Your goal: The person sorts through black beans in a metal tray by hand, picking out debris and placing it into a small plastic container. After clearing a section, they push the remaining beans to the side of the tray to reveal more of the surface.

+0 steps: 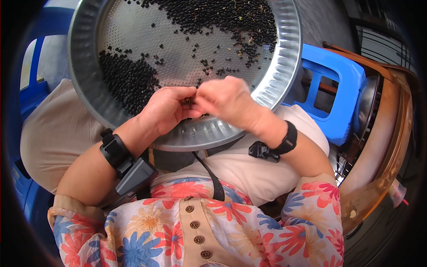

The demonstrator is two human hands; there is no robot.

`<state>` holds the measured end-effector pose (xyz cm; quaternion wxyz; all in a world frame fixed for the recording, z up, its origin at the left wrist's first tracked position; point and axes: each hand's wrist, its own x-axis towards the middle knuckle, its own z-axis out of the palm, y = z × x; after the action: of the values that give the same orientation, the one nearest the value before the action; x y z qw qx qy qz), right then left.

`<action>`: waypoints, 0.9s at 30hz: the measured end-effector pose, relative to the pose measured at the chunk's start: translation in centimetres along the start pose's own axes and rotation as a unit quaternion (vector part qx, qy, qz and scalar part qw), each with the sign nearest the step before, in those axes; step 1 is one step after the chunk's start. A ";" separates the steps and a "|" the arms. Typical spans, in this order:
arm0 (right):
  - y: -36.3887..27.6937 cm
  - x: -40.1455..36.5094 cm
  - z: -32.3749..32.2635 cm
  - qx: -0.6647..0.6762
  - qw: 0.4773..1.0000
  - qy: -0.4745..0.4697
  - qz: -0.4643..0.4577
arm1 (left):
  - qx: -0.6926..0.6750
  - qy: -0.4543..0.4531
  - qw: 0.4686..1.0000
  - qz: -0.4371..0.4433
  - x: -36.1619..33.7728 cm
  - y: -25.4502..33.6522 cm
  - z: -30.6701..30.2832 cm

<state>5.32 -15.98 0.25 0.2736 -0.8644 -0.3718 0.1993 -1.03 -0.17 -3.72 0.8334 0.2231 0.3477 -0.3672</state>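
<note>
A round metal sieve tray (84,62) with a fluted rim and perforated base holds small black beans. One pile of black beans (126,80) lies at the left, and a larger heap (222,18) spreads across the far side, mixed with pale bits. Over the tray's near edge, my left hand (162,109) is curled, thumb against the fingers, with something small and dark at its fingertips. Touching it from the right is my right hand (231,102), fingers bent into a pinch and slightly blurred. What the right fingers hold is hidden.
The tray rests over my lap. At the right stand a blue plastic stool (333,89) and wooden furniture (387,133) with a curved edge. A blue chair (44,26) is at the left. Loose beans (204,64) are scattered mid-tray. Both wrists carry black straps.
</note>
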 end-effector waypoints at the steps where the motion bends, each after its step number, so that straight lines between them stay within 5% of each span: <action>1: -0.5 -0.3 0.2 -0.061 0.996 -0.045 -0.038 | -0.014 -0.003 1.000 0.009 0.2 0.0 0.0; 9: 0.2 -0.9 -0.8 -0.165 0.982 -0.075 -0.059 | 0.012 0.000 1.000 0.011 0.4 0.7 0.6; 13: 1.7 -0.7 -2.3 -0.112 0.990 -0.072 -0.035 | 0.008 -0.018 0.999 0.026 0.4 1.8 1.0; 15: 3.9 -0.7 -2.8 -0.042 0.995 0.089 -0.003 | 0.021 -0.013 0.999 0.029 0.3 2.1 1.5; 16: 4.8 -0.7 -3.6 -0.066 0.992 0.098 0.053 | 0.029 -0.007 0.999 0.033 0.2 2.2 1.8; 19: 6.9 -0.9 -4.1 -0.149 0.970 0.092 0.167 | 0.040 -0.026 0.999 0.001 0.5 1.8 1.7; 27: 7.0 -0.8 -3.3 -0.047 0.990 0.041 0.127 | 0.041 -0.033 0.999 0.003 0.5 1.7 1.7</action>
<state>10.38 -21.71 -1.42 0.2198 -0.9240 -0.2564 0.1793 1.23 -0.39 -2.79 0.8357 0.2457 0.3041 -0.3857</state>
